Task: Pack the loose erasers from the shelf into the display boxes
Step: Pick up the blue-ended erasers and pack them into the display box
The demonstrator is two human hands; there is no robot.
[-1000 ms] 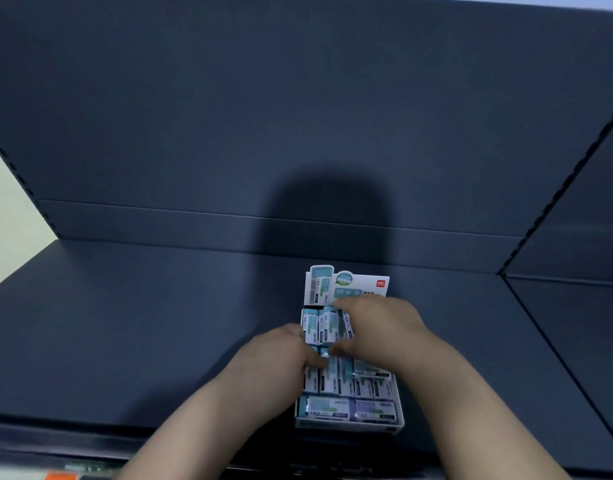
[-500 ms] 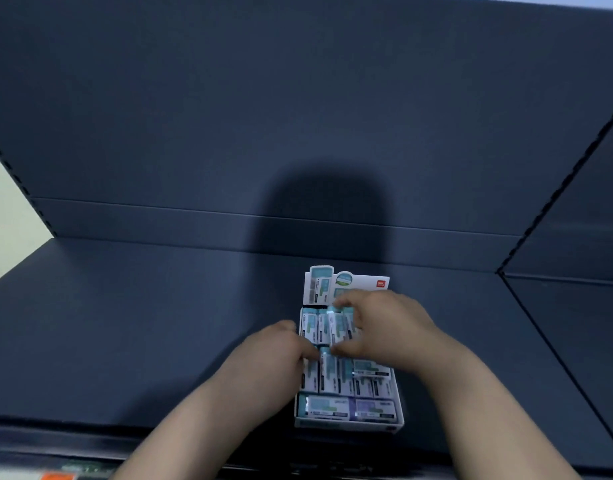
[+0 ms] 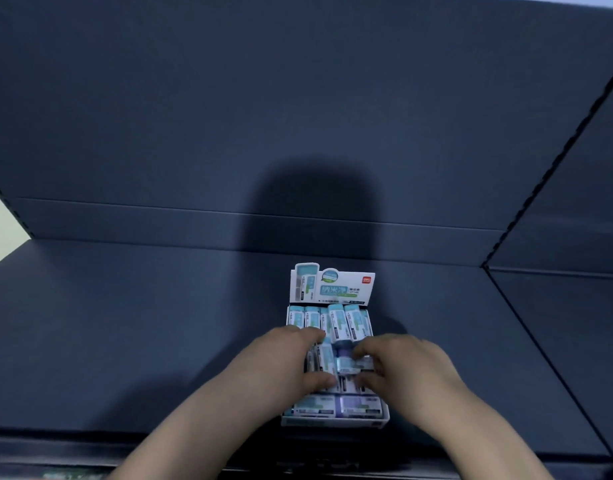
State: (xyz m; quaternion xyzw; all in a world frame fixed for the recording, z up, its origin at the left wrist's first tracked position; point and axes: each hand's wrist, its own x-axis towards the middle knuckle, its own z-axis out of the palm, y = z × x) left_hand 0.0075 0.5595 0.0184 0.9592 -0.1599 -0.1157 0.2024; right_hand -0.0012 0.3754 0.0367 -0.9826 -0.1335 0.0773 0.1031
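Right hand (image 3: 409, 368) had pulled back from the far row (image 3: 312, 318) to the middle row (image 3: 324, 362) in the last half second. Before that it covered the far row, up by the header card (image 3: 333, 285). Far row was now exposed: erasers standing on end, packed side to side, two right of centre sitting a bit proud and tilted vs the rest. Left hand (image 3: 277, 368) hadn't really moved, same spot on the left side of the middle row

Fingers: right forefinger and thumb were pinched on one loose eraser (image 3: 352, 363) lying crosswise on top of the middle row, not seated. Left fingers (image 3: 308, 336) and thumb were curled round the left part of the middle row, bracing it far and near

Task thing: display box (image 3: 333, 422) sat on the dark shelf (image 3: 125, 341), near its front edge, right of centre, header card upright at the far end. Near row (image 3: 336, 405) had two erasers lying flat, side by side, against the front wall

Read: far row looked done, work had shifted to the middle row. Loose eraser probably needs turning to line up with its neighbours and pushing down into the gap, with the left hand steadying the row. Risk: tight fit, neighbours could pop up. Saw no other loose erasers on the shelf in view, so this box looked close to full. Couldn't tell how many slots remained under the hands
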